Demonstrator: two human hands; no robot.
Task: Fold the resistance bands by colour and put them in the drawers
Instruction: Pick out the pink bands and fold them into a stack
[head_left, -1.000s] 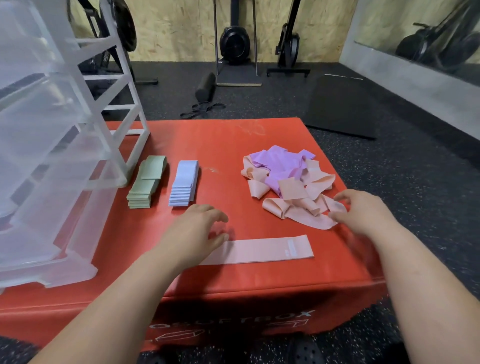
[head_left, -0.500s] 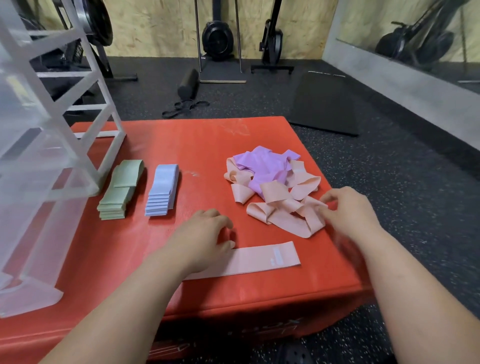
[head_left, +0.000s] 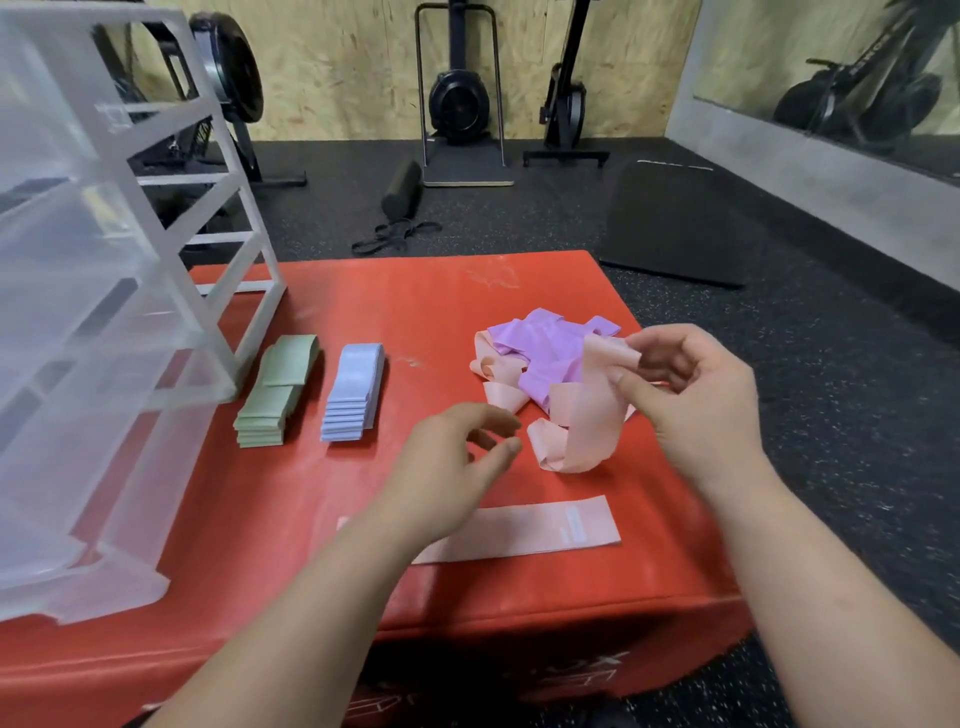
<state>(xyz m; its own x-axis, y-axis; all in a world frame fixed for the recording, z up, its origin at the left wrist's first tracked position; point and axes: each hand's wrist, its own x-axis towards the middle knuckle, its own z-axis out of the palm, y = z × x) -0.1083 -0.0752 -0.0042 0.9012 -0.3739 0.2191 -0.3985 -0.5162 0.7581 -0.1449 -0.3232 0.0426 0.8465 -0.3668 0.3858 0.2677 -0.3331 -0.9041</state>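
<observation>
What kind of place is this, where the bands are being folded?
Probably a gym: flywheel exercise machines stand against the back wall, the floor is speckled black rubber, and the right hand holds a peach resistance band over a red padded jump box.

Bright, even indoor light from above-left; short soft shadows fall right of the folded stacks (head_left: 275, 400). Faint sheen on the red counter (head_left: 415, 312). Left hand (head_left: 452, 462), right hand (head_left: 696, 405) and pink band (head_left: 592, 415) slightly motion-smeared. Wide-angle bending tilts the drawer unit (head_left: 104, 312).
</observation>
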